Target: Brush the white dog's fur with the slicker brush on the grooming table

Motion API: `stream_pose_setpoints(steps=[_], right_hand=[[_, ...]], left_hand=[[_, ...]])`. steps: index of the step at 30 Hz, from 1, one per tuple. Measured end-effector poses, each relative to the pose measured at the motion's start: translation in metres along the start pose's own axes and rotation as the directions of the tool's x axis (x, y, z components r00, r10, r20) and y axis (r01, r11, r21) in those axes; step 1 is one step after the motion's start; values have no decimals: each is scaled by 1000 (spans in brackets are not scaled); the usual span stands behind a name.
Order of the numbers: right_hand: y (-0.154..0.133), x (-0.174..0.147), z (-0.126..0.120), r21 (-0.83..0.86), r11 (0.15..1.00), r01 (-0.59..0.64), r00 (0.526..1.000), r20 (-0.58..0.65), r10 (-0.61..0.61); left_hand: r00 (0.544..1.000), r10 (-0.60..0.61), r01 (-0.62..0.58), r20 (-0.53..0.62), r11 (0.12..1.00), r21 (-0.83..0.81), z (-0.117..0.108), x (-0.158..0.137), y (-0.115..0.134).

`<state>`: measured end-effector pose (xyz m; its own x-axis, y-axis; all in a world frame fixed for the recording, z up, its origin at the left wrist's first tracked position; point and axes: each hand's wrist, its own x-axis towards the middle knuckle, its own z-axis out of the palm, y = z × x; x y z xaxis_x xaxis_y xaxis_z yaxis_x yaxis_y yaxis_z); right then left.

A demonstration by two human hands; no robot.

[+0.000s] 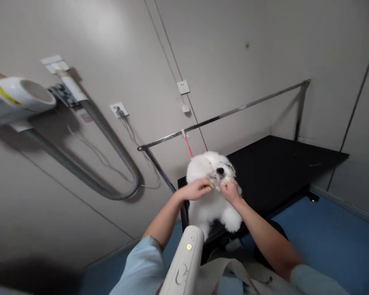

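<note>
A fluffy white dog (pixel 213 207) sits at the near left end of a black grooming table (pixel 283 172), its muzzle tipped up toward me. My left hand (pixel 198 189) is at the left side of its chin, with the fingers curled closed; what they pinch is too small to make out. On the other side of the chin, my right hand (pixel 231 191) is closed on the fur beside the mouth. A white device (pixel 184 260) with a lit yellow button and a slider stands out from my chest below the dog, with neither hand on it.
A metal rail (pixel 240 107) spans the table's back, with a pink cord (pixel 188 146) running from it to the dog. On the left wall hang a white dryer (pixel 21 100) and its grey hose (pixel 107 137). Wall sockets (pixel 183 87) are behind. Blue floor (pixel 326 229) lies right.
</note>
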<state>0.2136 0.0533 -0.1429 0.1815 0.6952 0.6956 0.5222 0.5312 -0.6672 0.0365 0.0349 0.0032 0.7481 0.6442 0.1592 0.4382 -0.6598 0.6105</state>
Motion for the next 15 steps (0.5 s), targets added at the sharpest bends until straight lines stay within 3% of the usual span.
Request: stream_pose_setpoints(steps=[2,3,4,5,6,7,8,10,11,12,15], right_hand=[[6,-2,3,-2,1000,28,998,-51,-28],[8,-2,3,-7,999,40,996,-80,-41],[10,-3,2,-14,999,51,993,-109,-52],[12,-4,0,-22,998,62,989,-133,-65],[14,-4,-4,-31,997,72,985,-153,-76],[16,-4,-8,-41,996,81,981,-171,-87],[18,-4,-13,-51,995,89,977,-189,-97],[24,-5,-24,-67,993,96,966,-234,-109],[27,-5,-28,-68,993,100,958,-262,-114],[29,-6,-31,-64,992,105,950,-289,-120],[33,-9,-29,-21,993,113,938,-326,-114]], left_hand=[[952,98,-57,-290,987,149,-52,32,21],[924,115,-44,-365,979,198,-69,57,29],[931,95,-22,-353,978,205,-78,86,34],[966,40,5,-257,985,170,-78,117,35],[995,-57,66,-79,991,117,-71,145,33],[974,-173,162,146,983,83,-59,169,29],[889,-292,283,353,956,77,-43,186,23],[647,-367,463,668,886,39,-15,204,11],[569,-353,518,743,855,10,-5,205,4],[529,-325,555,784,831,-30,0,203,-1],[529,-294,583,796,807,-90,0,192,-13]])
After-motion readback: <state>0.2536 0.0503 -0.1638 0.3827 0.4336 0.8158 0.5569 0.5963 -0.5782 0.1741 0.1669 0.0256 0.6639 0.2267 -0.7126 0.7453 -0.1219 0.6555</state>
